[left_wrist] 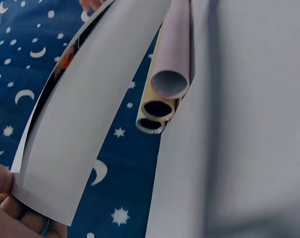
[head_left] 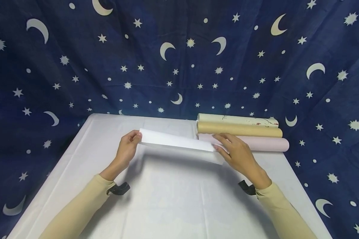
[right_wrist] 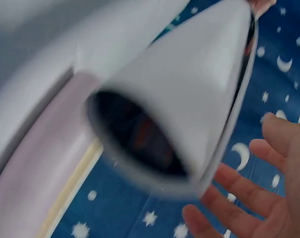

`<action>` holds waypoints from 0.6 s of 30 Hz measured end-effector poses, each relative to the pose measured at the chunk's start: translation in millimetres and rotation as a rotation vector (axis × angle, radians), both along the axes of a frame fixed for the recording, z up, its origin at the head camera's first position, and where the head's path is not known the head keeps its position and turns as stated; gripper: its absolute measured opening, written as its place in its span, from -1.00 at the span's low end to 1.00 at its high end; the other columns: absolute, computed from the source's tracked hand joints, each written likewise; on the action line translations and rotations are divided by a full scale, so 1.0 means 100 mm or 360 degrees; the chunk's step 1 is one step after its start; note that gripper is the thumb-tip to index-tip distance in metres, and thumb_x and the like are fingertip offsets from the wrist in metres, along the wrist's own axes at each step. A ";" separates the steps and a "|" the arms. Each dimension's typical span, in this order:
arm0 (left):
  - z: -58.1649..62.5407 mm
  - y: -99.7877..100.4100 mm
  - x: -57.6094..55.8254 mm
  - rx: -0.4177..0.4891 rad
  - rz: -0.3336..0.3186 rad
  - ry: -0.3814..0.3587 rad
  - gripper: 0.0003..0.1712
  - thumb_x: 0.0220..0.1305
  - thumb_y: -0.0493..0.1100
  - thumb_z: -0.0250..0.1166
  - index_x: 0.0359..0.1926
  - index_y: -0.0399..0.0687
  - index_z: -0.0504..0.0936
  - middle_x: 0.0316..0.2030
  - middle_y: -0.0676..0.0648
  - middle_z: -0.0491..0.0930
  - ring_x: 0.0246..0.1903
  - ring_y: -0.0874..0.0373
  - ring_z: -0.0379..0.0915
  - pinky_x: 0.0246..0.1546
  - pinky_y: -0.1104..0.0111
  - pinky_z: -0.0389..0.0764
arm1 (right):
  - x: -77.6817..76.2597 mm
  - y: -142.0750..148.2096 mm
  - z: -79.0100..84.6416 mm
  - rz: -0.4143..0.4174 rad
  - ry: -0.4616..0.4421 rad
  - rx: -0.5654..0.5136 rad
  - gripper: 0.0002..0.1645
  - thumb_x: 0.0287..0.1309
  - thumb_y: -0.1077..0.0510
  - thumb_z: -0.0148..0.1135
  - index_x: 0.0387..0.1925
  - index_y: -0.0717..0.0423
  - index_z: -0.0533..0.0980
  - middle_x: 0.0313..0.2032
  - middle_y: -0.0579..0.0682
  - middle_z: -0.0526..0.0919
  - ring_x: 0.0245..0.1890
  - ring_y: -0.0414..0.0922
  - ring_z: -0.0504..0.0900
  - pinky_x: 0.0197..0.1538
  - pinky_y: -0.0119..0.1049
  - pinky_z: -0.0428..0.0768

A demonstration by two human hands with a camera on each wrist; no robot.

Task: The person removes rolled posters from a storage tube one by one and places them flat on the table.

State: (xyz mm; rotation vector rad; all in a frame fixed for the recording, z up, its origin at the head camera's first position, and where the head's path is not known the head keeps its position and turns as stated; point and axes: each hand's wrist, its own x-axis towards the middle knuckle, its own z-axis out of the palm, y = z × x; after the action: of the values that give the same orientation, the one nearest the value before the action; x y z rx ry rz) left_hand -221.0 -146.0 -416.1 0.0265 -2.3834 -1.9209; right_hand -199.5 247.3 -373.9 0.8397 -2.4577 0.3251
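A loosely curled sheet of white paper (head_left: 175,140) is held up over the white table, stretched between the two hands. Its inner face is dark with some orange print, seen in both wrist views. My left hand (head_left: 126,149) pinches the left end, thumb on one side and fingers beneath. At the other end, my right hand (head_left: 240,155) has its fingers spread and loosely bent. In the right wrist view its fingertips lie right at the edge of the paper roll (right_wrist: 189,94), whose near end gapes open, while the thumb stands apart.
Behind the right hand, a pink roll (head_left: 266,143), a tan roll (head_left: 239,128) and a cream patterned roll (head_left: 236,119) lie side by side. They rest at the back right of the white-covered table (head_left: 167,205). A dark blue curtain (head_left: 191,59) with moons and stars hangs behind.
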 end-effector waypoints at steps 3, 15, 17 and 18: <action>0.02 0.07 0.01 0.0004 -0.0022 0.0018 -0.56 0.54 -0.05 -0.03 0.13 -0.34 0.51 0.07 -0.31 0.59 0.15 -0.08 0.44 0.28 0.06 0.32 | 0.06 -0.13 -0.02 0.0032 -0.0010 0.0085 -0.46 0.20 -0.05 0.32 0.20 -0.04 0.52 0.03 0.04 0.65 -0.07 0.06 0.69 -0.13 -0.01 0.66; 0.04 0.18 0.04 -0.0110 -0.0058 0.0036 -0.60 0.51 -0.02 0.03 0.06 -0.24 0.57 -0.05 -0.22 0.67 -0.05 0.00 0.50 -0.06 0.26 0.39 | 0.09 -0.33 -0.28 0.0122 0.0117 0.0195 -0.66 0.11 0.07 0.41 -0.05 0.00 0.62 -0.23 -0.08 0.71 -0.37 -0.07 0.70 -0.47 -0.21 0.60; 0.04 0.18 0.03 -0.0118 -0.0049 0.0068 -0.60 0.50 0.01 0.06 0.00 -0.22 0.60 -0.16 -0.19 0.69 -0.23 0.05 0.45 -0.23 0.32 0.35 | 0.09 -0.33 -0.30 0.0106 0.0105 0.0208 -0.71 0.14 0.14 0.37 -0.07 0.01 0.64 -0.27 -0.08 0.73 -0.38 -0.07 0.71 -0.49 -0.19 0.61; 0.05 0.17 0.03 -0.0116 -0.0045 0.0086 -0.60 0.49 0.03 0.07 -0.02 -0.21 0.60 -0.26 -0.17 0.68 -0.33 0.08 0.41 -0.33 0.35 0.32 | 0.09 -0.33 -0.31 0.0094 0.0099 0.0220 -0.72 0.14 0.17 0.35 -0.07 0.01 0.64 -0.28 -0.07 0.74 -0.39 -0.06 0.71 -0.49 -0.18 0.61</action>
State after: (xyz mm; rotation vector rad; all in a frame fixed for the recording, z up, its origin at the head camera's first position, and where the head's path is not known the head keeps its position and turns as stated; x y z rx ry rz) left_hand -217.7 -128.8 -411.6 -0.0628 -2.4290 -1.8206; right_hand -190.4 214.6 -404.5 0.9671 -2.4223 0.1485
